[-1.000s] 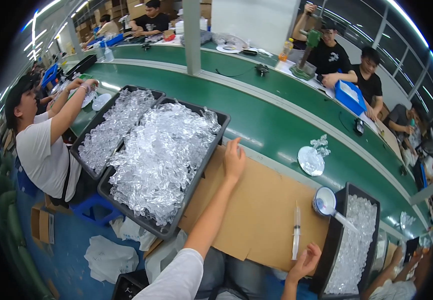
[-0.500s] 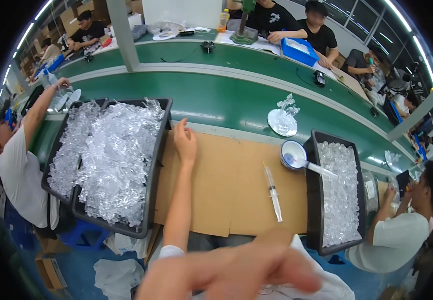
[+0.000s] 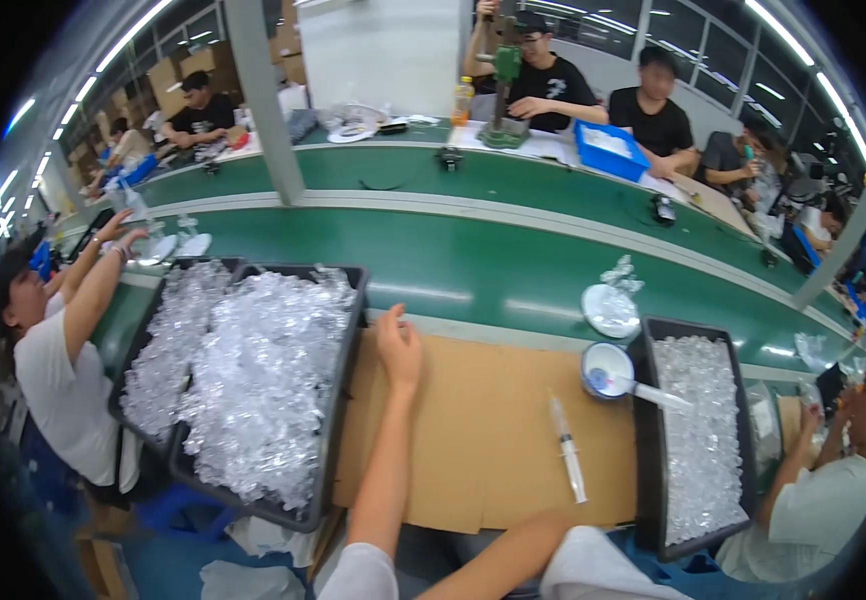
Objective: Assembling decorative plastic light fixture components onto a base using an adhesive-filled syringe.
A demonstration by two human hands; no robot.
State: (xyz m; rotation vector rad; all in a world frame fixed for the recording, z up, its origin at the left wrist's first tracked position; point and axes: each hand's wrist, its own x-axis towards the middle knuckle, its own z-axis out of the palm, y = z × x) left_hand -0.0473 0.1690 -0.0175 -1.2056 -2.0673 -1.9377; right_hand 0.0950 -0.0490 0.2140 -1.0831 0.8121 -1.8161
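My left hand (image 3: pixel 399 347) rests at the far edge of a brown cardboard sheet (image 3: pixel 483 430), its fingers loosely bent and nothing visible in them. Beside it on the left stand black bins heaped with clear plastic parts (image 3: pixel 258 385). My right forearm (image 3: pixel 513 560) crosses the bottom of the picture toward the left; its hand is out of sight. A syringe (image 3: pixel 568 455) with a thin needle lies on the cardboard's right side. Behind it stands a white cup (image 3: pixel 605 358) with a blue stain inside, and a translucent plastic tube (image 3: pixel 661 396) leans over its rim.
At right, a black bin (image 3: pixel 650 470) holds small clear pieces. A round white base with a clear branched piece (image 3: pixel 611 308) stands on the green bench (image 3: pixel 493 265). Co-workers sit on both sides and across the bench, near a green press (image 3: pixel 505 100) and a blue tray (image 3: pixel 608 160).
My right hand, blurred in the foreground before, has dropped out of view. My left hand stays by the cardboard's far edge with its fingers more bent. The view has tilted up.
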